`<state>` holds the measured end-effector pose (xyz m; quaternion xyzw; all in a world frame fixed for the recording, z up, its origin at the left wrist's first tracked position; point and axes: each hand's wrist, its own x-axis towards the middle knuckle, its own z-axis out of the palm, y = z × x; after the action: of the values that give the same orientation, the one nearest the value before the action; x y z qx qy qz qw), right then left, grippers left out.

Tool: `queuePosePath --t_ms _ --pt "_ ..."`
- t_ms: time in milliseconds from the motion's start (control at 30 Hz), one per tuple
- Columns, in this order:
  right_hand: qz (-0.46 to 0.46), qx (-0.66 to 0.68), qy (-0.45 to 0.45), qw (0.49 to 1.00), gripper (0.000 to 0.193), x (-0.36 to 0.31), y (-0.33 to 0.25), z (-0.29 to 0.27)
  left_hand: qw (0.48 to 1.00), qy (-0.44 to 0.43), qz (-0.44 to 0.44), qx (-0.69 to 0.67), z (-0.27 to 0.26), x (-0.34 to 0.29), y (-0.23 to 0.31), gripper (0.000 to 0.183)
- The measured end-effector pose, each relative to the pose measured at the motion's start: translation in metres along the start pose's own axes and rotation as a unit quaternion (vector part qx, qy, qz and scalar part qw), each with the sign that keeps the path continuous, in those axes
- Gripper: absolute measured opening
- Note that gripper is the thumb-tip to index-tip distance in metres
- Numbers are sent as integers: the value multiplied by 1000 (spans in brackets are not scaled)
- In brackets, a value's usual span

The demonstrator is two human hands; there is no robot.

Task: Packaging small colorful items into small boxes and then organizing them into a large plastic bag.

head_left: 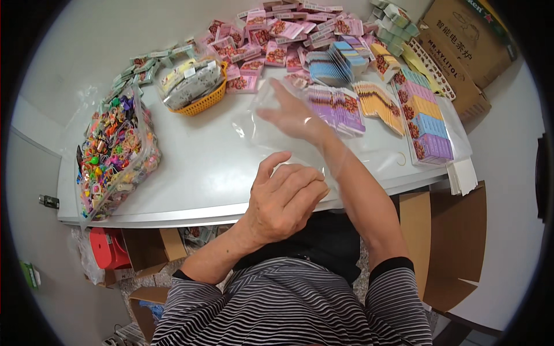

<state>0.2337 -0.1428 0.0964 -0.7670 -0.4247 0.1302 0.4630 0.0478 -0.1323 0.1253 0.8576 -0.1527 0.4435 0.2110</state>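
Note:
A clear plastic bag (249,128) is stretched over the middle of the white table. My right hand (291,115) reaches inside it, fingers spread and a little blurred, holding nothing that I can see. The bag's loose film surrounds my right wrist. Closer to me, my left hand (287,199) is closed, its fingers curled at the near edge of the bag by my right forearm. Just beyond my right hand stand purple flat packets (340,109) in a row. Yellow packets (378,104) fan out to their right, and blue packets (329,68) stand behind.
A clear tub of colourful small trinkets (118,155) stands at left. Near it, a yellow basket (202,102) holds grey packages. Pink boxes (277,52) pile up at the back. Coloured boxes (427,130) line the right, before brown cartons (461,52). An open carton (456,248) sits below the table's right edge.

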Motion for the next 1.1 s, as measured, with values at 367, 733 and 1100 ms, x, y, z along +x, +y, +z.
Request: queuePosePath --t_ms 367,733,1100 --pt "19 97 171 980 79 14 18 5 1000 17 -19 -4 2 2 -7 18" --pt "-102 -415 157 891 52 7 44 29 999 -1 -50 12 12 -14 -18 22" --pt "67 -257 78 961 40 -7 82 -27 999 16 -30 -25 40 14 -18 24"
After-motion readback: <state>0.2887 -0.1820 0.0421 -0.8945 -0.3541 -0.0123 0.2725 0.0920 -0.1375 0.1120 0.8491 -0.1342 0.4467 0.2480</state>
